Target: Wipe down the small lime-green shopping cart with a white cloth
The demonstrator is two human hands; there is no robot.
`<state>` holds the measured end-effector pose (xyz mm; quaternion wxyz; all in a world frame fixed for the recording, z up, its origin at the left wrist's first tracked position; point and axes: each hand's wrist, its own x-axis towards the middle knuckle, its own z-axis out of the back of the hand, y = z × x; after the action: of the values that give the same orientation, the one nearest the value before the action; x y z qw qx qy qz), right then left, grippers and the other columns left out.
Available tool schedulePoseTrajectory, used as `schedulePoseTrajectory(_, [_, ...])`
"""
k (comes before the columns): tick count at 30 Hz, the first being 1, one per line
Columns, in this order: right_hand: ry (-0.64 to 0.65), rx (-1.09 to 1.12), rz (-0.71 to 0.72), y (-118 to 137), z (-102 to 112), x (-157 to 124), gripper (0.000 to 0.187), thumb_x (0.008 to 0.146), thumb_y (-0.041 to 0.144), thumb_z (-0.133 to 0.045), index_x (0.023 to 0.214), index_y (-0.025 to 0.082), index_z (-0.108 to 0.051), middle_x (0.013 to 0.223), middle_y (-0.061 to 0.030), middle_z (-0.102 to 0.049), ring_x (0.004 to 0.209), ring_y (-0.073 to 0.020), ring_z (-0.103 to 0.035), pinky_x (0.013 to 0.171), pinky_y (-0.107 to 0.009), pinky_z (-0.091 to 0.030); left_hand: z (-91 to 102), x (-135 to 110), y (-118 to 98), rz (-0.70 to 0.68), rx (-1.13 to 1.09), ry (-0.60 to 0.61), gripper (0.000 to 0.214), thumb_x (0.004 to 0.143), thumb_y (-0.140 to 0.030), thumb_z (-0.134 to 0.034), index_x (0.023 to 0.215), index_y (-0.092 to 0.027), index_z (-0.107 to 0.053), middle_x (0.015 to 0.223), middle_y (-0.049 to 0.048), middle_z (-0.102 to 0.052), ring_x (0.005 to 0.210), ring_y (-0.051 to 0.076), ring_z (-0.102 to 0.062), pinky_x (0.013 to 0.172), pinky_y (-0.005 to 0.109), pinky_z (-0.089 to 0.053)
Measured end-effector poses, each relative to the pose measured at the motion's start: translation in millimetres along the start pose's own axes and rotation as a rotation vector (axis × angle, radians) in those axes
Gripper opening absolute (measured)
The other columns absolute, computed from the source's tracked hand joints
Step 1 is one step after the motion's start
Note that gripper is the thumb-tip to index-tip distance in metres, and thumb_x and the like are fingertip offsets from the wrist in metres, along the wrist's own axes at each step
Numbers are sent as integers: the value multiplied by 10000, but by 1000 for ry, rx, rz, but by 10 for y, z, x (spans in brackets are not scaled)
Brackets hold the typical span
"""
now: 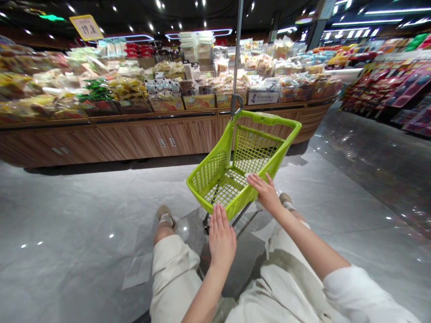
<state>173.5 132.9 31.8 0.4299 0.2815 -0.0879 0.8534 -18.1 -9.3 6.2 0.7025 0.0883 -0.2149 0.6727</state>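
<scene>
Left hand (pixel 222 237) flat, open, empty, fingertips at near rim of green basket (pixel 215 172); right hand (pixel 266 192) open, palm down on rim beyond; pole (pixel 237 54) cut off above.

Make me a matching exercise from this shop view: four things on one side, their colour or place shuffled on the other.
Things:
1 shopping basket
2 price sign
3 display counter
4 right hand

Colour or place:
a yellow
b over the basket's rim
c lime green
d brown wood grain

Pairs: 1-c, 2-a, 3-d, 4-b
</scene>
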Motion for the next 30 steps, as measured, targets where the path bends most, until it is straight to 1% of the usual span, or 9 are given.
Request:
schedulePoseTrajectory(2, [-28,-25,-103,-52,-15,24,787,704,-70,-373,1427,226,-474,1428,-74,-546,1377,-206,-446,1197,-537,-180,-7,0,-35,7,-6,1,848,893,-159,-468,1528,-40,82,1617,217,-154,1510,286,-101,1207,464,-268])
schedulePoseTrajectory(4, [-37,-15,-108,195,-77,-47,781,712,-62,-381,1447,194,-446,1447,-92,-525,1401,-208,-411,1194,-518,-205,-32,-2,-64,17,-13,4,857,891,-161,-474,1527,-38,87,1615,224,-151,1510,289,-96,1206,468,-269])
schedulePoseTrajectory(9, [46,81,183,948,-171,-303,701,789,-12,-382,1462,179,-420,1486,-72,-481,1438,-165,-344,1200,-439,-240,-73,-13,-32,7,-13,3,935,826,-99,-508,1526,-58,109,1608,215,-194,1507,287,-114,1211,479,-262])
schedulePoseTrajectory(12, [72,75,210,653,-98,-229,770,750,-49,-360,1469,221,-410,1465,-46,-508,1418,-147,-377,1206,-456,-215,-37,-9,11,-13,-15,-5,901,843,-98,-481,1532,-73,99,1612,202,-191,1506,274,-133,1205,469,-279])
schedulePoseTrajectory(16, [-7,-20,-33,36,-14,-36,833,691,-76,-367,1459,240,-429,1434,-67,-540,1377,-190,-447,1194,-524,-191,-1,2,-15,-14,-30,-18,861,881,-127,-458,1530,-73,103,1615,208,-166,1504,284,-140,1194,471,-298])
schedulePoseTrajectory(19, [-20,-27,-84,233,-56,-92,802,711,-70,-370,1465,200,-419,1455,-86,-516,1398,-209,-416,1191,-519,-204,-29,-5,-60,1,-34,-11,861,887,-150,-470,1528,-58,96,1617,213,-149,1508,287,-117,1200,470,-285])
schedulePoseTrajectory(24, [57,85,199,902,-136,-305,703,790,-17,-381,1460,193,-422,1475,-73,-494,1424,-167,-370,1193,-447,-251,-76,-21,-26,1,-19,0,922,837,-109,-505,1529,-73,103,1617,200,-169,1508,286,-111,1208,486,-265])
schedulePoseTrajectory(27, [63,90,202,579,-81,-192,758,760,-48,-367,1458,244,-425,1446,-46,-531,1401,-152,-405,1205,-475,-208,-35,-8,7,-9,-8,9,891,860,-126,-493,1529,-57,91,1614,207,-172,1508,279,-121,1207,468,-273])
schedulePoseTrajectory(30, [9,30,18,126,-30,-36,814,710,-75,-365,1448,260,-443,1428,-48,-550,1381,-177,-439,1201,-519,-181,2,9,-20,-7,-16,-1,857,880,-132,-467,1528,-50,87,1612,215,-168,1507,278,-127,1204,462,-279])
